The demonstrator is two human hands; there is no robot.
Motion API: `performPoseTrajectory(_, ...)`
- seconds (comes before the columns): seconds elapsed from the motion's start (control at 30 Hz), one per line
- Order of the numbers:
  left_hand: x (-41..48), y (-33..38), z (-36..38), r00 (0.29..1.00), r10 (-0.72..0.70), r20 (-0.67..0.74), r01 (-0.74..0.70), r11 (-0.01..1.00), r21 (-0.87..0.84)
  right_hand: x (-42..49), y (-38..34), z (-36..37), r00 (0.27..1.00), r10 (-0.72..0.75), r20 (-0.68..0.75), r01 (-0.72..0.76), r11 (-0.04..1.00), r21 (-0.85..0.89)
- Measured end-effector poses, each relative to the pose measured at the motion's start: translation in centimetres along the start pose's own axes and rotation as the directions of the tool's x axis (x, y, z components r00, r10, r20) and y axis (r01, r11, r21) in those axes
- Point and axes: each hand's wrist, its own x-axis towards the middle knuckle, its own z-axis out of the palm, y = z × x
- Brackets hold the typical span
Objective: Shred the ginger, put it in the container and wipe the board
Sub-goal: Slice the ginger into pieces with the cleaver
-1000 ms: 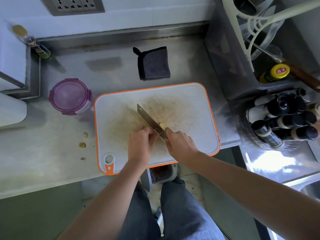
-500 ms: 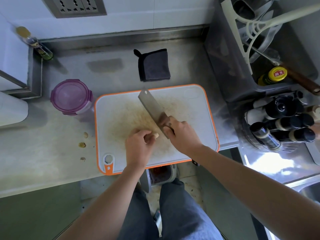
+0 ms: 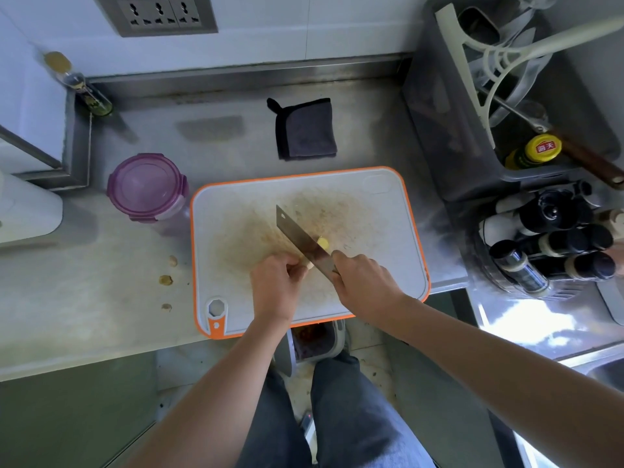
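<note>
At the left of the frame, a purple-lidded container is seen on the counter, its lid on, just beside the left edge of the cutting board. Below it, a few small scraps are scattered on the counter. On the stained middle of the orange-rimmed board, the ginger is pinned under the curled fingertips of the left hand. The knife is set across the ginger, its blade slanting to the upper left, so that a yellow end shows to the right of the blade. Above the board, a folded dark cloth is laid flat. The knife handle is wrapped tightly by the right hand.
</note>
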Motion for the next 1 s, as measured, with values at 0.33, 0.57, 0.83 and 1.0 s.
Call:
performPoseTrajectory(0.33,0.4,0.0,-0.2,0.999,0.031,0.036,-0.033,0.998,0.059,1.7,-1.2,0.5,0.999,0.026,-0.022,-0.025,0.999,0.033)
performPoseTrajectory(0.57,0.2,0.2,-0.1,0.998,0.064,0.028,-0.066,0.995,0.073,0.5,-0.6,1.0,0.999,0.034,-0.013,-0.034,0.999,0.017)
performPoseTrajectory(0.83,0.3,0.3,-0.5,0.998,0.047,0.047,-0.049,0.998,0.046,2.7,-1.7,1.1,0.998,0.026,-0.057,-0.024,0.999,0.032)
performPoseTrajectory(1.0,0.3,0.3,-0.4,0.997,0.068,0.032,-0.070,0.996,0.064,-0.3,0.1,1.9,0.999,0.039,0.009,-0.039,0.999,0.028)
